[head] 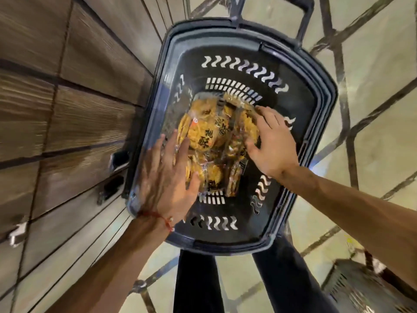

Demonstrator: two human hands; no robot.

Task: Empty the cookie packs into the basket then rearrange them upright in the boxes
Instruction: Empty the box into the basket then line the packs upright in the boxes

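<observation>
Nearest the camera, two legs in dark trousers (pixel 196 283) stand below both wrists, and the two bare forearms reach forward over them. A red thread (pixel 155 214) is tied round the left wrist, which lies across the near-left rim of the basket (pixel 225 247).

The left hand (pixel 167 175) is down inside, palm down, its fingers straight and spread. They lie flat on the clear wrapping, with the thumb out to its right on a lower pack; it curls round nothing. The right hand (pixel 273 143) comes in from the other side, also with the fingers apart and only lightly bent. The fingertips rest on the far-right pack and the thumb presses the wrapper nearer the middle. It lies on the packs rather than clamping them, though the underside of the palm is hidden.

Between the two hands sit the cookie packs (pixel 209 136) — round golden biscuits in transparent bags printed with black characters. They are heaped on the basket floor, some flat and some on edge, touching both hands.

Beyond the fingertips the basket's dark slotted bottom and wavy-cut walls show. Past the far rim its handle (pixel 304 21) rises away from the right hand.

Left of the left hand runs wooden panelling (pixel 67 109), blurred. Right of the right arm lies a pale tiled floor (pixel 379 109) with dark lines. Below that forearm stands a dark slotted container (pixel 352 288) — only partly in view.
</observation>
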